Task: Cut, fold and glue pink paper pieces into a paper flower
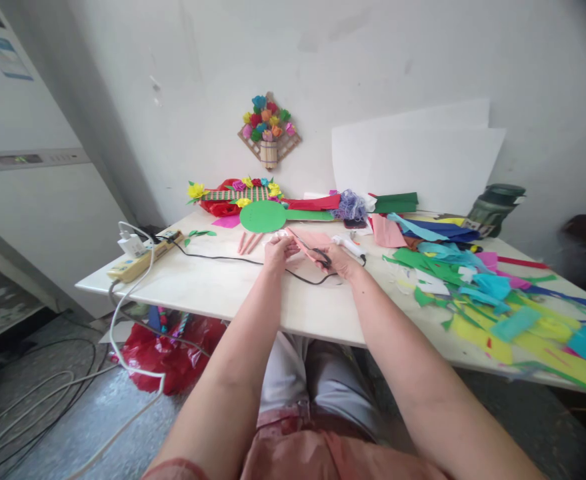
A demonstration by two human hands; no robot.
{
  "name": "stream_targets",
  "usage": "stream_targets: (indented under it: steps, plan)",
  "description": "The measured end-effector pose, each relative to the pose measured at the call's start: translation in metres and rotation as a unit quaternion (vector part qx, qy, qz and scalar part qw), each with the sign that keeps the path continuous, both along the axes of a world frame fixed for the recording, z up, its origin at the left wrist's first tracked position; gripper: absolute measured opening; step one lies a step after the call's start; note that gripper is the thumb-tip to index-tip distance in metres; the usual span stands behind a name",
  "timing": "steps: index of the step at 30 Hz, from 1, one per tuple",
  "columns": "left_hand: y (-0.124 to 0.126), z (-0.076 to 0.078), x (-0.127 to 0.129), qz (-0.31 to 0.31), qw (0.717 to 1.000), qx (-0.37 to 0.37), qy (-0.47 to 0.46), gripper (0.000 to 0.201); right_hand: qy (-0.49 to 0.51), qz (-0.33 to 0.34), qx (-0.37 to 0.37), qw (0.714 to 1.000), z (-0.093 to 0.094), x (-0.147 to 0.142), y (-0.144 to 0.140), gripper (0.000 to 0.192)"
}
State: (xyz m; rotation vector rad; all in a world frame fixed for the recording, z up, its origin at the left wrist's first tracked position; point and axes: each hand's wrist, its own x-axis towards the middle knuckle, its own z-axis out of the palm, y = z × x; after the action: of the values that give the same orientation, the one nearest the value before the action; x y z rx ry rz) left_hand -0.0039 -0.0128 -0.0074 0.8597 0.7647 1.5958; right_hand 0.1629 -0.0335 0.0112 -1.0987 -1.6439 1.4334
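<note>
My left hand (279,250) pinches the near edge of a pink paper sheet (313,239) lying on the white table (213,287). My right hand (337,260) grips black-handled scissors (319,254), whose blades point into the pink sheet. Both hands sit close together near the table's middle. A white glue gun (347,247) lies just beyond my right hand, its black cord (233,257) running left. Two pink paper sticks (249,243) lie left of my left hand, below a green paper disc (263,217).
Scraps of coloured paper (493,293) cover the table's right half. A power strip (140,261) with a charger sits at the left edge. Paper flowers (233,195) and white sheets (423,160) line the wall. A red bag (173,353) and cables lie on the floor.
</note>
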Motion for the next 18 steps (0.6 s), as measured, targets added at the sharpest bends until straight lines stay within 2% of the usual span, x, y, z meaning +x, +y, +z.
stream_targets:
  steps: [9,18]
  plan:
    - [0.0005,0.0001,0.0006,-0.003,1.0,-0.001,0.005,0.023,0.0,0.017,0.034,0.999,-0.0014,0.0006,0.0017,0.041]
    - [0.0017,-0.0015,-0.0006,-0.009,1.0,0.006,0.007,0.022,0.004,0.009,0.03,0.999,0.0029,-0.0014,-0.0012,0.036]
